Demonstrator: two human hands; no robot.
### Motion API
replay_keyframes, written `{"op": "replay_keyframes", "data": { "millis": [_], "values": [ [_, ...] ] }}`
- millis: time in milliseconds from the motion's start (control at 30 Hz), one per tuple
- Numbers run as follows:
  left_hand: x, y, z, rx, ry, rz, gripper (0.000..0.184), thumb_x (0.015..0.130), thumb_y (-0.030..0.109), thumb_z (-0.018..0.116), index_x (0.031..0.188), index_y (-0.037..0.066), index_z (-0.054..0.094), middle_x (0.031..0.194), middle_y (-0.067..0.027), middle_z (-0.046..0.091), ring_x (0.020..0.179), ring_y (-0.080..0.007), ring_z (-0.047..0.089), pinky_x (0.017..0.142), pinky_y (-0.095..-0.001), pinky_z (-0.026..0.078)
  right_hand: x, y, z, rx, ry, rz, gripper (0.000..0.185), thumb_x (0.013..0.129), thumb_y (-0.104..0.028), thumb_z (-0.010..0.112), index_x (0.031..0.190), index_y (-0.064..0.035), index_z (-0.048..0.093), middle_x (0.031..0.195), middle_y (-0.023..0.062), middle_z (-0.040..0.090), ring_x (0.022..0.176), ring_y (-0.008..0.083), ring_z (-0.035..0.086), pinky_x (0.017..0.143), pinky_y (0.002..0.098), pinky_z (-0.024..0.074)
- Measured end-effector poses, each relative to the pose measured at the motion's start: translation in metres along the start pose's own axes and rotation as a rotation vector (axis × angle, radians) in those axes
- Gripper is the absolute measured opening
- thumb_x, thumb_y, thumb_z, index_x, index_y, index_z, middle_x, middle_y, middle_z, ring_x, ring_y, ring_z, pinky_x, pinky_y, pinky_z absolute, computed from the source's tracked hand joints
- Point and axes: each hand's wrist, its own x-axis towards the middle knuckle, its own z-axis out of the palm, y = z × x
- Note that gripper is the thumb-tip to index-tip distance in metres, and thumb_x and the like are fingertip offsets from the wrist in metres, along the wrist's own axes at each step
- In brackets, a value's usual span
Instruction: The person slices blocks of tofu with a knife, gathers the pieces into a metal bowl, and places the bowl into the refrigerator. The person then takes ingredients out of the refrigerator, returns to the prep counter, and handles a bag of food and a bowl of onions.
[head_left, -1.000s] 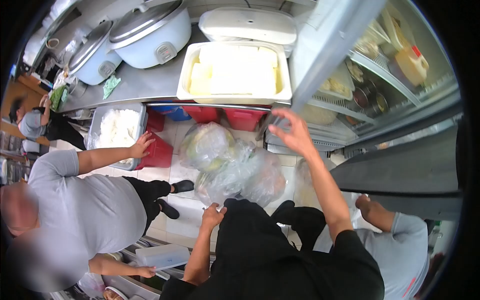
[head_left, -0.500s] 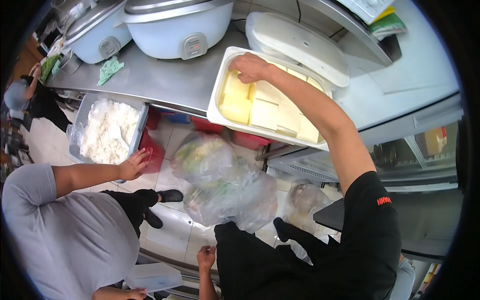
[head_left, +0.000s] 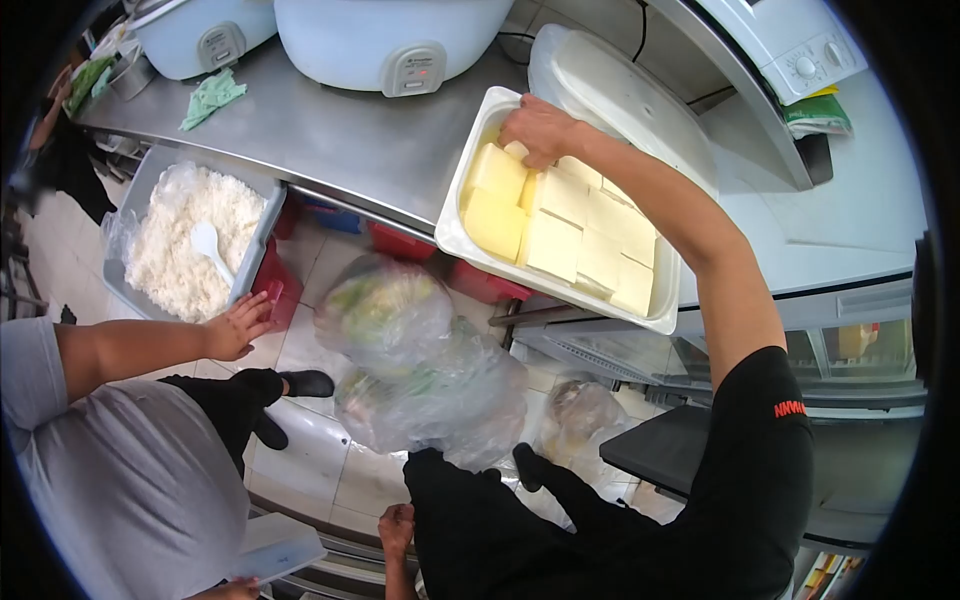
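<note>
With its fingers curled down, my right hand (head_left: 540,132) is inside the far left corner of a white tub (head_left: 455,235), gripping a pale yellow block (head_left: 516,150) mostly hidden under it. Rows of smooth, tofu-like blocks (head_left: 553,247) fill the tub; those on the left look yellower. Behind the tub leans its white lid (head_left: 640,105). My left hand (head_left: 397,530) hangs low beside my black clothing, fingers curled in, with nothing visible in them.
A co-worker in grey has one hand (head_left: 238,325) beside a grey bin (head_left: 125,285) of cooked rice with a white scoop (head_left: 212,250). Large rice cookers (head_left: 340,45) and a green cloth (head_left: 212,98) sit on the steel counter (head_left: 330,150). Filled plastic bags (head_left: 430,385) lie on the floor.
The view has shifted, and the tub appears slightly further right. My right hand stays in the tub's far left corner, its fingers now closer around a block. The co-worker's hand remains beside the rice bin.
</note>
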Motion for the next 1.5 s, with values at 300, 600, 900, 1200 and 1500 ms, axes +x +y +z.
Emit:
{"op": "replay_keyframes", "data": {
  "millis": [300,600,900,1200,1500],
  "values": [
    [-0.002,0.011,0.0,-0.079,-0.047,-0.101,0.035,0.085,0.028,0.069,0.098,-0.004,0.066,0.077,-0.0094,0.067,0.066,-0.0152,0.063,0.061,-0.0297,0.052,-0.002,-0.006,-0.022,-0.095,-0.092,-0.014,0.044,0.056,-0.016,0.066,0.1,-0.0114,0.063,0.092,0.0059,0.06,0.09,0.0245,0.059,0.082,0.0364,0.037],
    [0.005,-0.005,0.006,-0.244,-0.088,-0.179,0.038,0.086,0.03,0.07,0.105,-0.003,0.062,0.082,-0.0093,0.066,0.067,-0.0168,0.065,0.058,-0.0299,0.053,-0.004,0.0,-0.047,-0.249,-0.221,-0.073,0.051,0.053,-0.013,0.075,0.101,-0.0112,0.06,0.102,0.0053,0.054,0.108,0.0229,0.049,0.088,0.0372,0.0382],
    [0.005,-0.01,0.0,-0.231,-0.04,-0.237,0.039,0.087,0.029,0.068,0.107,-0.003,0.061,0.082,-0.0114,0.066,0.066,-0.0193,0.066,0.055,-0.0305,0.052,-0.011,0.007,-0.033,-0.281,-0.132,-0.244,0.034,0.056,-0.004,0.073,0.087,-0.0088,0.06,0.091,0.0071,0.061,0.093,0.0264,0.058,0.087,0.0379,0.0405],
    [-0.006,-0.035,-0.004,-0.218,0.009,-0.285,0.034,0.087,0.026,0.065,0.101,-0.006,0.063,0.076,-0.0102,0.066,0.064,-0.0181,0.066,0.052,-0.0302,0.051,-0.03,0.018,-0.044,-0.34,0.022,-0.224,0.038,0.057,-0.003,0.074,0.091,-0.0086,0.058,0.09,0.0082,0.062,0.095,0.028,0.058,0.087,0.0384,0.0409],
    [-0.011,-0.059,-0.005,0.03,0.128,-0.089,0.048,0.079,0.045,0.063,0.09,-0.002,0.069,0.085,-0.0201,0.069,0.089,-0.0343,0.068,0.077,-0.0426,0.05,-0.127,0.011,-0.037,0.215,0.661,0.427,0.063,0.064,-0.026,0.082,0.118,-0.0009,0.061,0.109,0.0174,0.067,0.1,0.0318,0.064,0.087,0.0405,0.0493]
  ]
}}
